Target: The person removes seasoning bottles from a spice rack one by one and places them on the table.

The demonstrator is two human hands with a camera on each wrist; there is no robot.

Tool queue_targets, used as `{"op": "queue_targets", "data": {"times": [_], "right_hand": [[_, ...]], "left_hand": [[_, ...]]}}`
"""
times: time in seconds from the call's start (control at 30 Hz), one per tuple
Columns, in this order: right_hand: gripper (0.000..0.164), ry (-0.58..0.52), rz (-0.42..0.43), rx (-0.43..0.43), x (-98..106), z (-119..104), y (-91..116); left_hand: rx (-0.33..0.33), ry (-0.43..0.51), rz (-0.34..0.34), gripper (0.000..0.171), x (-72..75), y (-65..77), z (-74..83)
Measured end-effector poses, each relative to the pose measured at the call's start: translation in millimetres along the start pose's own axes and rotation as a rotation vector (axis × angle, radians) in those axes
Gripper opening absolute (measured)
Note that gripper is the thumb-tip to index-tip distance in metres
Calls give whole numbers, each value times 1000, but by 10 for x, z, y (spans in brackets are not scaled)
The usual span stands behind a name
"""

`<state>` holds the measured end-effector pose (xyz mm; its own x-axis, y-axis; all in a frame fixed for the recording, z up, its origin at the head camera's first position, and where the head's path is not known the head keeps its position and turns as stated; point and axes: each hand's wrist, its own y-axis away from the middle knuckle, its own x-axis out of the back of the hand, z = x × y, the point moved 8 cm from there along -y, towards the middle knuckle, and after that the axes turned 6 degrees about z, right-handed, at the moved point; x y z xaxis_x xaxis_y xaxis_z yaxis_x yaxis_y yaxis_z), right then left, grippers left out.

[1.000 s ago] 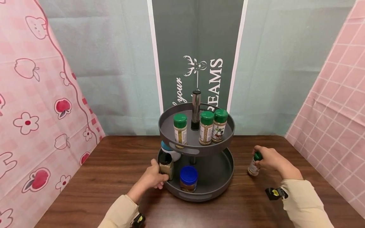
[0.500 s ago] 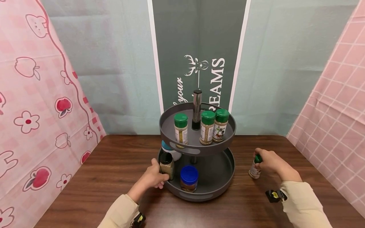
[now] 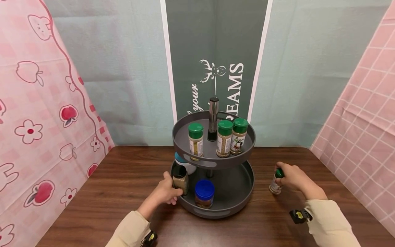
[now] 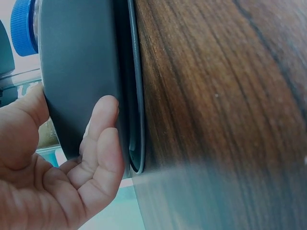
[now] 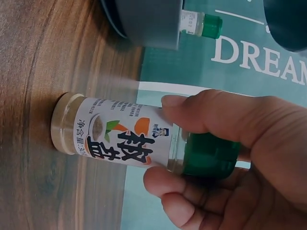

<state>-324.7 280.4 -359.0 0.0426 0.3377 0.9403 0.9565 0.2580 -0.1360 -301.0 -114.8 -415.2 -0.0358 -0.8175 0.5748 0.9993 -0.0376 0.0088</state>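
My left hand [image 3: 163, 190] is at the left edge of the dark grey two-tier turntable [image 3: 216, 212]. Its thumb lies across the front of a black-capped spice jar [image 3: 180, 181] on the lower tier, gripping it at the rim. In the left wrist view two fingertips [image 4: 106, 108] lie against the outer tray wall; the forefinger is hidden. To the right of the turntable, my right hand [image 3: 291, 175] holds a spice shaker [image 5: 122, 132] by its green cap, thumb and fingers on opposite sides. The shaker's base is at the tabletop, and it leans slightly.
A blue-lidded jar [image 3: 204, 193] and a blue-topped white container [image 3: 186, 164] stand on the lower tier. Green-capped spice shakers [image 3: 195, 140] stand on the upper tier around a metal post [image 3: 213, 116]. Cloth backdrops [image 3: 308, 68] enclose the wooden table [image 3: 123, 171].
My right wrist has shifted slightly toward me, with its grip on the shaker unchanged. The left hand and the jars have kept their places.
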Motion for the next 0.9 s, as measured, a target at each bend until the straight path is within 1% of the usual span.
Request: {"op": "queue_targets", "data": {"times": [0.4,0.67,0.77,0.9], "right_hand": [[41,-13,19,9,-10,24,-4],[39,-13,-8,27,-13,8,11],[42,25,-3,31,12,-9,18],[56,90,-3,-1,45,-46,37]], "left_hand": [[1,11,-8,48,-1,-9,-3],[2,14,-12,51,-9,-27,9],[3,13,-14,50,-15,-28,4],[7,11,-11,49,-8,-18,-5]]}}
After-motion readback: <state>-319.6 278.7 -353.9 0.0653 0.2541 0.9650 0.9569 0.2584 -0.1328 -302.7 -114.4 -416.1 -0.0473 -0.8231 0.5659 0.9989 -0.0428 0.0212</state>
